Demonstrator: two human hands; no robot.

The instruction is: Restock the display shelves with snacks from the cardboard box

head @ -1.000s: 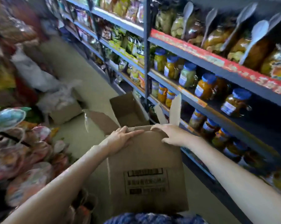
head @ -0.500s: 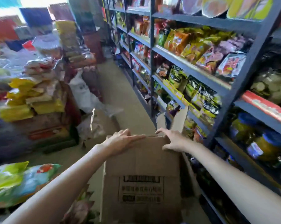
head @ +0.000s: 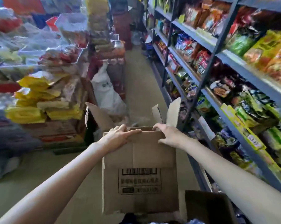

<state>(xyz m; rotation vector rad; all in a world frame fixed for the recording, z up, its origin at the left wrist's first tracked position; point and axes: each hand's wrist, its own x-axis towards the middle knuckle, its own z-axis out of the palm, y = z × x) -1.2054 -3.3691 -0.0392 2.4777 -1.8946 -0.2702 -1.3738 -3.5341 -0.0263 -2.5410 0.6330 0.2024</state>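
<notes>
Cardboard box (head: 139, 167) in aisle beside display shelves (head: 233, 65), flaps up. Left hand (head: 120, 137) and right hand (head: 168, 135) gripping near top edge (contents unseen). Advise level carry, set down close to shelves.

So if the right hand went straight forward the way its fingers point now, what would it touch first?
Probably the upright flap of the cardboard box, standing just beyond the right hand, whose fingers curl over the near edge. Depth is unclear, so it might pass into the open box instead.

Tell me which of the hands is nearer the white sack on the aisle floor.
Left. The left hand grips the box rim just below the white sack; the right hand sits farther right.
</notes>
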